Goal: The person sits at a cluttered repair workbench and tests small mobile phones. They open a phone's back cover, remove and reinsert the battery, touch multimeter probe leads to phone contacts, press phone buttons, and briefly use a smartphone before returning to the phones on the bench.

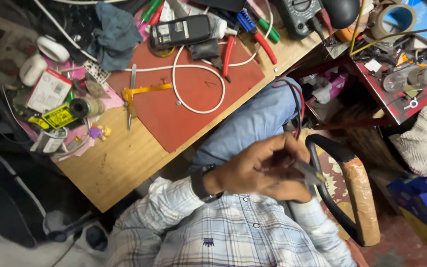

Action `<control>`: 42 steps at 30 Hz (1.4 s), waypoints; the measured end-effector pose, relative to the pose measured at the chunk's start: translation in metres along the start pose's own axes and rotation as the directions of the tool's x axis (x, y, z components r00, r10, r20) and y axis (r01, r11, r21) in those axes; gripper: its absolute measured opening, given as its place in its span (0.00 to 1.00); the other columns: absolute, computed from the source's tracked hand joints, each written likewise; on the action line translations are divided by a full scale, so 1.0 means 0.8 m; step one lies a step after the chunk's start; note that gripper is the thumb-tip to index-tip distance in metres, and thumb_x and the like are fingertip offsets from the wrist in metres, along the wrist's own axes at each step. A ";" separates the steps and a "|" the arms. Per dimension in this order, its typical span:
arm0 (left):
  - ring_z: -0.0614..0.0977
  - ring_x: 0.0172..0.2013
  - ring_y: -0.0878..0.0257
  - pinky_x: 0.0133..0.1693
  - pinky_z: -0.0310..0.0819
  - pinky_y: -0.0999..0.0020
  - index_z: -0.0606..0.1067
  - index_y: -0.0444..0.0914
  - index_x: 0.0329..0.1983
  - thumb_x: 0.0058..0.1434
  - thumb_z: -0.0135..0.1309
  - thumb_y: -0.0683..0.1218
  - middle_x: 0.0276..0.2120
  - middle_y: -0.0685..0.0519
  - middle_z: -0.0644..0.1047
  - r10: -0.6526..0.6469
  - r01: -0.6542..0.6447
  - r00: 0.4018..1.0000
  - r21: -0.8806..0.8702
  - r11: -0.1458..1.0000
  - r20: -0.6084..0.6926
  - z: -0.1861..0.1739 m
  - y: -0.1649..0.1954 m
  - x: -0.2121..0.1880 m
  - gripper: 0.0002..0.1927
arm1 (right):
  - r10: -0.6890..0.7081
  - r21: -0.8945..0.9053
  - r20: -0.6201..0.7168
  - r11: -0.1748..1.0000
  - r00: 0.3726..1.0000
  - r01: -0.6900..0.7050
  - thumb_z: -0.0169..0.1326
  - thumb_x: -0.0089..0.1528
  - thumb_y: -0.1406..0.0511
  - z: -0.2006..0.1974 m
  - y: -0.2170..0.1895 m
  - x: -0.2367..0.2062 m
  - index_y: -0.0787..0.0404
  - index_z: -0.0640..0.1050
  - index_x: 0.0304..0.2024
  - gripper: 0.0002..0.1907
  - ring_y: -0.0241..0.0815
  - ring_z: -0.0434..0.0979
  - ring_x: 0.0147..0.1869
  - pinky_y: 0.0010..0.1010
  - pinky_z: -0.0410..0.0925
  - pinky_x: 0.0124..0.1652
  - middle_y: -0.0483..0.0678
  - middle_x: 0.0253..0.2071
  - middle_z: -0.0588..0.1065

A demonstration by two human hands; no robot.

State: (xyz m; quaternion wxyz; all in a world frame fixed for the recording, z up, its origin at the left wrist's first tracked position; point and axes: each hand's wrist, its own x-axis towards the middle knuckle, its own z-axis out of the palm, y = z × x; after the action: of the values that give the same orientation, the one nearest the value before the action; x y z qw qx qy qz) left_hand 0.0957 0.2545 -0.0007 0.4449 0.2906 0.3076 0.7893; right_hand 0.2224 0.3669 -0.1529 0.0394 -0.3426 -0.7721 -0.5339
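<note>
Left hand [263, 170] curled, seemingly gripping pliers [308, 172]

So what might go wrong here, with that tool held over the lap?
1. The left hand holds a small metal tool off the desk, above the lap; if it slips, it would likely fall to the floor.
2. The white cable loops loosely across the red mat; a sleeve could snag it and drag nearby pliers.

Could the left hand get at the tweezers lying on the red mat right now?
Probably yes, though not at once. The left hand is down over the lap, closed around a small metal tool, apart from the tweezers on the red mat. Nothing lies over the tweezers; only the white cable curls nearby.
</note>
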 end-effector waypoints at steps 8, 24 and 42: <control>0.71 0.67 0.65 0.70 0.67 0.67 0.69 0.39 0.57 0.73 0.53 0.34 0.64 0.52 0.70 0.254 -0.260 0.960 -0.039 0.965 -0.121 -0.017 -0.008 0.006 0.13 | -0.617 0.171 -0.485 -0.762 0.620 -0.624 0.49 0.73 0.57 0.085 0.055 -0.012 0.59 0.73 0.35 0.15 0.38 0.71 0.38 0.34 0.67 0.43 0.43 0.31 0.72; 0.73 0.65 0.55 0.66 0.63 0.59 0.82 0.44 0.41 0.59 0.64 0.45 0.64 0.50 0.74 -0.006 -0.013 1.000 0.728 0.686 0.023 -0.020 0.083 -0.098 0.07 | -0.234 0.045 -0.048 -0.972 0.971 -0.232 0.41 0.77 0.49 -0.092 0.102 0.080 0.58 0.75 0.50 0.22 0.53 0.72 0.67 0.47 0.65 0.68 0.54 0.58 0.73; 0.85 0.32 0.63 0.33 0.81 0.71 0.81 0.29 0.49 0.66 0.62 0.38 0.39 0.45 0.84 0.058 -0.001 0.846 0.107 0.994 -0.530 -0.122 0.079 -0.151 0.10 | -0.688 -0.432 -0.535 -0.277 0.490 -0.859 0.56 0.67 0.55 -0.094 0.100 -0.014 0.66 0.72 0.36 0.19 0.42 0.65 0.29 0.34 0.58 0.31 0.51 0.27 0.68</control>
State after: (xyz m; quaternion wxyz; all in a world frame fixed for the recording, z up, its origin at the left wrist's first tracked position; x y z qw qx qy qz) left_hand 0.0434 0.0998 -0.0384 0.3144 0.0876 0.4545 0.8288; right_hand 0.2537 0.3131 -0.0623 0.1866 0.0164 0.2131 -0.9589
